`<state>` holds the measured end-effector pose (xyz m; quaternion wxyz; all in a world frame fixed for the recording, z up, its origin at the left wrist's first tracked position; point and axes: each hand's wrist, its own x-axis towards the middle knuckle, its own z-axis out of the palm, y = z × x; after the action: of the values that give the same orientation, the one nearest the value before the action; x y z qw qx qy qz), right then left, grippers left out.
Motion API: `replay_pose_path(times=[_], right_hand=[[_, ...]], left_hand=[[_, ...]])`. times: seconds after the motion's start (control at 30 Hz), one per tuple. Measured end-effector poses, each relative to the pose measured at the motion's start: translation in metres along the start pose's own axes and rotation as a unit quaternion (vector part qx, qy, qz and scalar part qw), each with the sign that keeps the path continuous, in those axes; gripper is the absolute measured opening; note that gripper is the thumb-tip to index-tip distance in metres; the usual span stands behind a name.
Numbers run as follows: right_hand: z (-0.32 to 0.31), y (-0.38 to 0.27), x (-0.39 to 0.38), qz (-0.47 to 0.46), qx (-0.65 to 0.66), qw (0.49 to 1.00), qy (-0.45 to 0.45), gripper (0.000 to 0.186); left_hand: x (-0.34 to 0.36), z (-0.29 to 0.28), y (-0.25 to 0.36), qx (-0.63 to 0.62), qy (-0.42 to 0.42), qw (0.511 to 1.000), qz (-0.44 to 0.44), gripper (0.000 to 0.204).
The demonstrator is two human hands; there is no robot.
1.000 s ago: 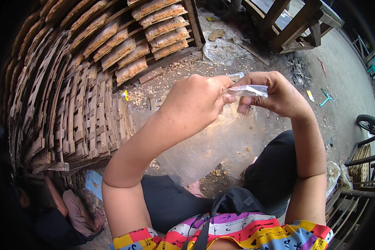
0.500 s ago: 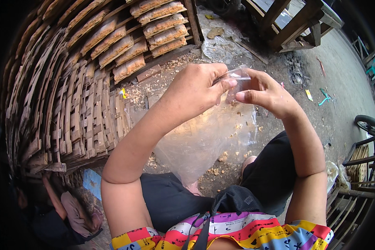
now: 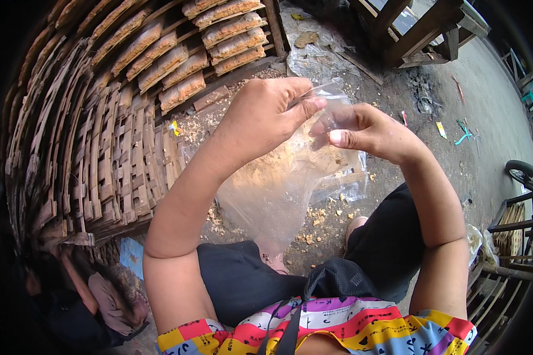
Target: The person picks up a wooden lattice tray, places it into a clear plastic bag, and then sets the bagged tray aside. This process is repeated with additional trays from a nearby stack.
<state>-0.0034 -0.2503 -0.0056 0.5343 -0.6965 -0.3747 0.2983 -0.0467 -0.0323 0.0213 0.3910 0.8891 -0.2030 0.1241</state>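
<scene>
A large, thin, clear plastic bag (image 3: pixel 266 198) hangs from my hands, its lower part draping toward my legs. My left hand (image 3: pixel 272 112) is closed and pinches the bag's upper edge between thumb and bent fingers. Lower and to the right, my right hand (image 3: pixel 367 133) has its fingers behind or inside the film, seen blurred through it. Its thumb lies near those fingertips with film between them. Through the film I see pale, yellowish board-like surfaces on the ground, their exact kind unclear.
Stacked woven bamboo trays (image 3: pixel 109 148) rise at the left, beside racks of pale orange slabs (image 3: pixel 234 44). Crumbs (image 3: pixel 320 216) litter the dirty floor. A wooden table frame (image 3: pixel 420 35) stands far right, a wheel (image 3: pixel 521 176) at the right edge. Another person's arm (image 3: pixel 80 278) shows at lower left.
My left hand has moved slightly up and left, and the right has dropped slightly. The film between them is spread wider, and the right fingers now show through it.
</scene>
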Motion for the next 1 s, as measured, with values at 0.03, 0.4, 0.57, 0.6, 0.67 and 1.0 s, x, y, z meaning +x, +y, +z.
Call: replay_pose_path(times=[0.03,0.4,0.57,0.6,0.67,1.0], right_hand=[[0.004,-0.002,0.004,0.016,0.059,0.997,0.05,0.03],[-0.009,0.021,0.005,-0.014,0.033,0.998,-0.052,0.041],[-0.01,0.029,0.013,0.057,-0.176,0.975,-0.122,0.022],[-0.015,0.029,0.008,0.127,-0.218,0.953,-0.168,0.025],[-0.028,0.048,0.001,0.133,-0.226,0.932,-0.252,0.028],[-0.014,0.051,0.012,0.121,-0.204,0.962,-0.139,0.022]], left_hand=[[0.0,0.002,-0.001,-0.006,0.001,1.0,0.007,0.034],[0.0,-0.042,0.003,-0.07,0.058,0.996,-0.027,0.027],[0.001,-0.047,0.008,-0.036,0.117,0.992,-0.019,0.027],[0.001,-0.051,0.008,-0.029,0.133,0.991,-0.016,0.028],[0.002,-0.058,0.006,-0.08,0.127,0.988,-0.028,0.025],[-0.005,-0.079,0.003,-0.045,0.257,0.964,-0.039,0.017]])
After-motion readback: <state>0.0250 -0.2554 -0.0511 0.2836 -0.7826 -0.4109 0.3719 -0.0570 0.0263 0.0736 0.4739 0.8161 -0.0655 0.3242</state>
